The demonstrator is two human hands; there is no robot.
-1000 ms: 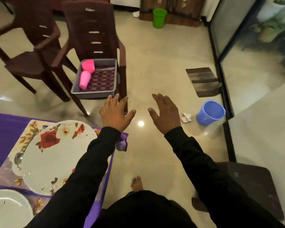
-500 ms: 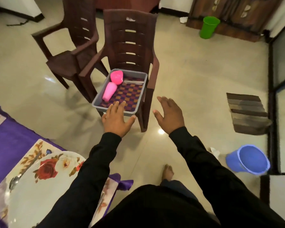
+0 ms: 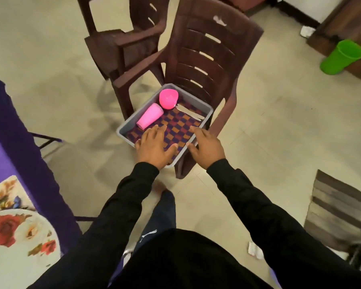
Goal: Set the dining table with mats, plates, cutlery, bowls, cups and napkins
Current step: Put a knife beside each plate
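Observation:
A grey tray (image 3: 206,116) sits on the seat of a brown plastic chair (image 3: 204,51). Inside it lie a pink cup (image 3: 150,115) on its side, a pink bowl (image 3: 168,98), some cutlery (image 3: 189,112) and a checkered mat (image 3: 176,127). My left hand (image 3: 154,148) hovers over the tray's near end with fingers spread, holding nothing. My right hand (image 3: 206,147) is open over the tray's right rim. At the lower left, a floral plate (image 3: 15,243) rests on a floral mat (image 3: 0,192) on the purple-clothed table (image 3: 6,130).
A second brown chair (image 3: 121,38) stands behind the first. A green bin (image 3: 342,57) is at the far right, a striped floor mat (image 3: 336,209) at the right, and crumpled paper (image 3: 254,250) lies on the tiled floor.
I have stepped toward the chair and both hands have reached forward, from short of the tray to over its near end. The table has slid to the left edge of view.

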